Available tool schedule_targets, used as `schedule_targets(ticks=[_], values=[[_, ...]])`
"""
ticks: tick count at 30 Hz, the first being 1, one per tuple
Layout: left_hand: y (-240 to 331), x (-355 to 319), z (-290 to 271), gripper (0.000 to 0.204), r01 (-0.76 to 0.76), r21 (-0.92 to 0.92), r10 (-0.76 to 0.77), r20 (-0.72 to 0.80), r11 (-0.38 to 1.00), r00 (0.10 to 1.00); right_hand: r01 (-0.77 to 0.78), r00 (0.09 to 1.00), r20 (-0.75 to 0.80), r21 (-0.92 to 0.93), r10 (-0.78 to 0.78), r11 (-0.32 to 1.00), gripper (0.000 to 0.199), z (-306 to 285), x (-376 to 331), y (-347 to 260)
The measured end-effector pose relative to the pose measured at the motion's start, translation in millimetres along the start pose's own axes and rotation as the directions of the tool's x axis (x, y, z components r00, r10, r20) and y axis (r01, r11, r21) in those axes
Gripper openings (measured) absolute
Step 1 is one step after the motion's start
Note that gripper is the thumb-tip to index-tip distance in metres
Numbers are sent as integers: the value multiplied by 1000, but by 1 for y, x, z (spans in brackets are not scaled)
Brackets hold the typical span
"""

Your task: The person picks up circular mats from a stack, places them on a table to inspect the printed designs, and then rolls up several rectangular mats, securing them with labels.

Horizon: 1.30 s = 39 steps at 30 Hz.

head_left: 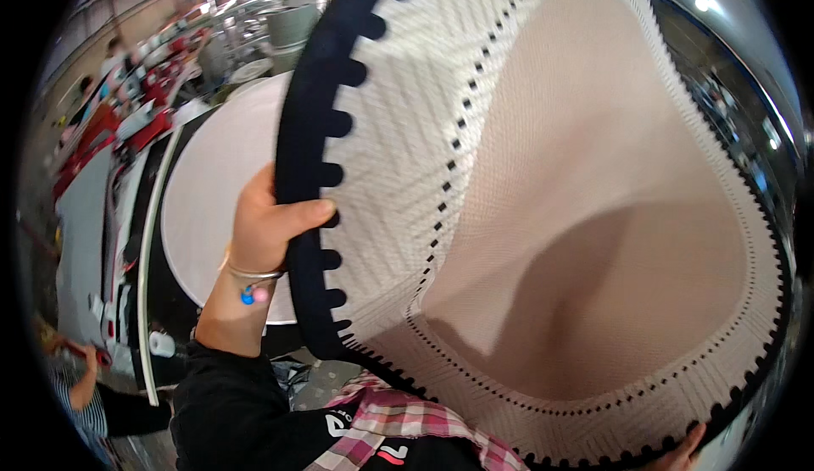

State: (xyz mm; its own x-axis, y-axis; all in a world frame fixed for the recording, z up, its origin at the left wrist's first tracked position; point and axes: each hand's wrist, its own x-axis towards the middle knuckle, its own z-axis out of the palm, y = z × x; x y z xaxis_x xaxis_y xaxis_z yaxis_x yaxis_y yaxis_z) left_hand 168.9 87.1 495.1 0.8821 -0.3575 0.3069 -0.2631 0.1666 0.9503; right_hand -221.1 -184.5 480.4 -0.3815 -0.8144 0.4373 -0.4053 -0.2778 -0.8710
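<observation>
The left hand [270, 225] pinches thumb over fingers on the dark scalloped rim of a cream knitted piece [543, 217], held up above the round white table [222, 191]. The right hand [682, 452] barely shows at the piece's lower edge, grip unclear. It looks soft, light and floppy; best held at the rim.

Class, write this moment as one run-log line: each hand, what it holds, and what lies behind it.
left hand: grips dark rim of round knitted piece | right hand: fingertips at lower rim | piece: raised, cream centre | behind: round white table
</observation>
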Motion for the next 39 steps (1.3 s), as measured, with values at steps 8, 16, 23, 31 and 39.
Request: schedule_targets(ticks=[8, 16, 23, 31, 39], values=[[19, -73, -221, 40, -33, -9, 20, -631, 999, 776, -5, 987, 140, 502, -76, 865, 31, 79, 1, -125], [-160, -150, -363, 35, 214, -273, -343, -815, 938, 467, 366, 514, 741, 265, -431, 892, 31, 286, -64, -57], [-248, -140, -362, 66, 748, 648, 206, -759, 147, 617, -1, 157, 982, -109, 107, 994, 19, 246, -166, 136], [-255, 36, -217, 60, -5, 981, 400, -73, 192, 914, 87, -23, 783, -618, 622, 781, 25, 70, -221, 298], [-329, -5, 8, 50, -250, 947, -419, 147, -201, 896, -777, 106, 475, -508, 873, 371, 27, 15, -211, 394]])
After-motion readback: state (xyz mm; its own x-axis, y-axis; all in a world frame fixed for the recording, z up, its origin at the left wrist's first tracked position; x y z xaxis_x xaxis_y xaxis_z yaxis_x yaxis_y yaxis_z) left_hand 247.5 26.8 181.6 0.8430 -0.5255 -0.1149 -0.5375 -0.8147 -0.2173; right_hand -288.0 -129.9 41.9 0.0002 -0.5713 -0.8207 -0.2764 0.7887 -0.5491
